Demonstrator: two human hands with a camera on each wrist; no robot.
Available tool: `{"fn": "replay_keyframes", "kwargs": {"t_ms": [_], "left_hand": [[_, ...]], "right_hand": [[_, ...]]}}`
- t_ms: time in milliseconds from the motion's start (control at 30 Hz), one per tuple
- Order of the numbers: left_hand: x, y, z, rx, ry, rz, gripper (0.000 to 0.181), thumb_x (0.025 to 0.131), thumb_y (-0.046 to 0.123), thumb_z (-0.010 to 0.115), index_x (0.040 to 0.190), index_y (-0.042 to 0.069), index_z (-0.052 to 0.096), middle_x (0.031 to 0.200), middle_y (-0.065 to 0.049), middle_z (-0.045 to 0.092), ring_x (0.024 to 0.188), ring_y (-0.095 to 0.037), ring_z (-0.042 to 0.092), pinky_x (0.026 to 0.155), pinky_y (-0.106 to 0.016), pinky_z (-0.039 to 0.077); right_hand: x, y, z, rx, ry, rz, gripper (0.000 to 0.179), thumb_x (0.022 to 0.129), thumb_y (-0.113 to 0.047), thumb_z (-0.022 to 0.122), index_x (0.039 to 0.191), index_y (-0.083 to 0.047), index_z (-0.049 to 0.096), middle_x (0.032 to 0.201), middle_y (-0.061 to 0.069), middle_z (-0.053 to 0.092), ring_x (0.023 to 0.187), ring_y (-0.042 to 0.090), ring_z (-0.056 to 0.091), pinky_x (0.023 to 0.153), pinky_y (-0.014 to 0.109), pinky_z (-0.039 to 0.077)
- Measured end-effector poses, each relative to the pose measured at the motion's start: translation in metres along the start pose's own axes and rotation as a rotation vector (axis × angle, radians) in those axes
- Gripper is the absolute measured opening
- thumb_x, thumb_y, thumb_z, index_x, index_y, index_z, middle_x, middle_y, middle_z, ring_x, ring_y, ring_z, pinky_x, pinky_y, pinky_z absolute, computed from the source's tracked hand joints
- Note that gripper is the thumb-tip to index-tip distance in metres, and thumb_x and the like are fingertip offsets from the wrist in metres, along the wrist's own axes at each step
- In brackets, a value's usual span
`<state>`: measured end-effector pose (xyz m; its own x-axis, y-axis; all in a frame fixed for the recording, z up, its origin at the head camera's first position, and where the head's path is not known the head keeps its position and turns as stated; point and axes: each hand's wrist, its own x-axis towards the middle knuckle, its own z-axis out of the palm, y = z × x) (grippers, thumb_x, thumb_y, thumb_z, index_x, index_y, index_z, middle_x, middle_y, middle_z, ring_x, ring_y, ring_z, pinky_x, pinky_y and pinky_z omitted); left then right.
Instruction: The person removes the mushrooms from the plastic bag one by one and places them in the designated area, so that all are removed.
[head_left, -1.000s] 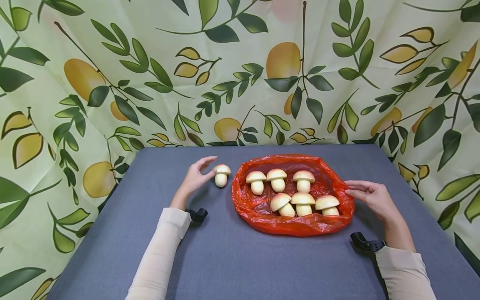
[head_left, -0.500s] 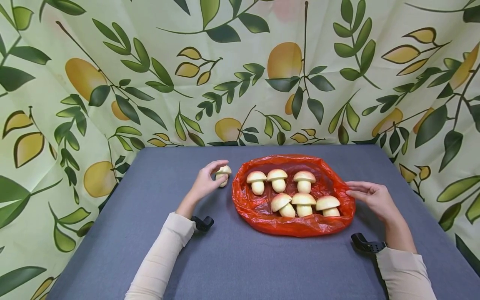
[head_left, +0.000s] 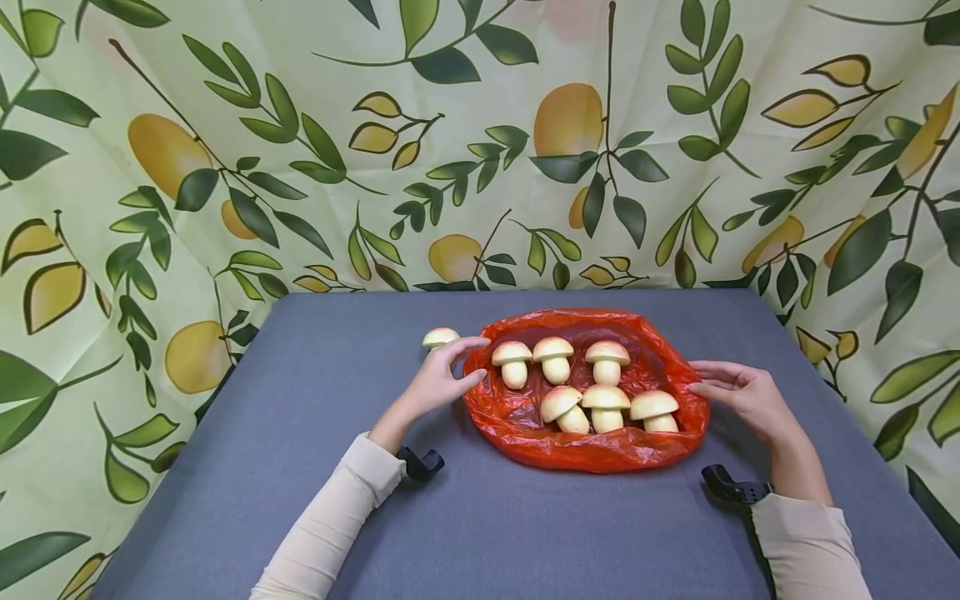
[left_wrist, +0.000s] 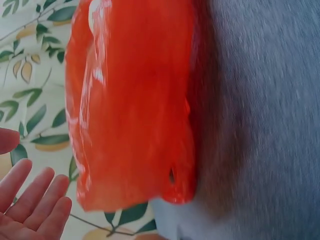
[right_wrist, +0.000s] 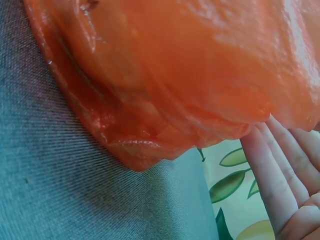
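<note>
Head view: A red bag (head_left: 588,461) is set on a grey-blue table (head_left: 562,533), its mouth spread wide and facing upward.
Bag contents: Six mushrooms (head_left: 606,400), pale-stemmed, with cream caps partly flushed red, are contained in two rows of three; the front left one is tilted.
Loose mushroom (head_left: 440,337): Located on the table, outside the bag and near its left end; the stem is largely hidden behind the left hand (head_left: 435,385).
Left grip: Relaxed, with nothing held; thumb and fingers are parted beside the bag's left rim. Whether the rim is touched cannot be told.
Right hand (head_left: 750,400): The bag's right rim is pinched between thumb and fingers; in the right wrist view the fingertips are partly covered by red film.
Wrists: A black device (head_left: 423,464) is worn on each, next to cream sleeves (head_left: 330,517).
Backdrop (head_left: 487,92): Pale fabric is printed with green leaves and yellow fruit.
</note>
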<state>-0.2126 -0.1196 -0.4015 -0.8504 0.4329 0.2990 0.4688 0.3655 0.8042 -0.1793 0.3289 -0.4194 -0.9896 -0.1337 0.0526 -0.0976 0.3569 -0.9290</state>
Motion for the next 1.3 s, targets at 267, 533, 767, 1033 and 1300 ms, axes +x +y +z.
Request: {"fn": "replay_keyframes", "kwargs": {"t_ms": [267, 533, 767, 1033, 1300], "left_hand": [[0.000, 0.010, 0.016, -0.039, -0.039, 0.021, 0.043, 0.086, 0.001, 0.066, 0.127, -0.008, 0.055, 0.128, -0.027, 0.060, 0.121, -0.040, 0.057, 0.107, -0.051, 0.044], [0.000, 0.019, 0.035, -0.025, -0.106, 0.037, 0.042, 0.087, 0.005, 0.065, 0.126, -0.008, 0.055, 0.128, -0.026, 0.060, 0.120, -0.037, 0.059, 0.105, -0.047, 0.047], [0.001, 0.025, 0.047, -0.040, -0.146, -0.017, 0.042, 0.088, 0.007, 0.065, 0.127, -0.004, 0.056, 0.131, -0.025, 0.059, 0.119, -0.037, 0.060, 0.105, -0.047, 0.047], [0.002, 0.032, 0.061, -0.049, -0.138, -0.076, 0.043, 0.088, 0.009, 0.066, 0.127, -0.006, 0.055, 0.128, -0.025, 0.061, 0.118, -0.038, 0.061, 0.103, -0.049, 0.048], [0.006, 0.035, 0.078, -0.050, -0.129, -0.140, 0.045, 0.087, 0.012, 0.068, 0.126, -0.006, 0.056, 0.128, -0.024, 0.061, 0.123, -0.035, 0.059, 0.106, -0.046, 0.046]], "right_hand": [[-0.001, -0.001, -0.001, 0.014, -0.055, 0.034, 0.027, 0.091, -0.008, 0.063, 0.111, -0.026, 0.067, 0.091, -0.029, 0.068, 0.081, -0.009, 0.067, 0.069, 0.013, 0.056], [0.000, -0.002, -0.001, -0.054, -0.091, 0.102, 0.025, 0.092, -0.017, 0.064, 0.115, -0.028, 0.062, 0.090, -0.033, 0.065, 0.083, -0.012, 0.064, 0.070, 0.015, 0.057], [0.002, 0.000, -0.001, -0.001, -0.098, 0.069, 0.032, 0.092, -0.012, 0.064, 0.105, -0.041, 0.061, 0.091, -0.031, 0.067, 0.083, -0.012, 0.064, 0.071, 0.010, 0.053], [0.001, -0.002, -0.001, 0.000, -0.090, 0.085, 0.030, 0.092, -0.013, 0.064, 0.105, -0.039, 0.061, 0.089, -0.030, 0.068, 0.083, -0.012, 0.065, 0.071, 0.009, 0.053], [0.000, -0.003, 0.000, 0.010, -0.092, 0.083, 0.033, 0.092, -0.012, 0.064, 0.103, -0.042, 0.060, 0.088, -0.029, 0.069, 0.082, -0.011, 0.065, 0.071, 0.010, 0.054]]}}
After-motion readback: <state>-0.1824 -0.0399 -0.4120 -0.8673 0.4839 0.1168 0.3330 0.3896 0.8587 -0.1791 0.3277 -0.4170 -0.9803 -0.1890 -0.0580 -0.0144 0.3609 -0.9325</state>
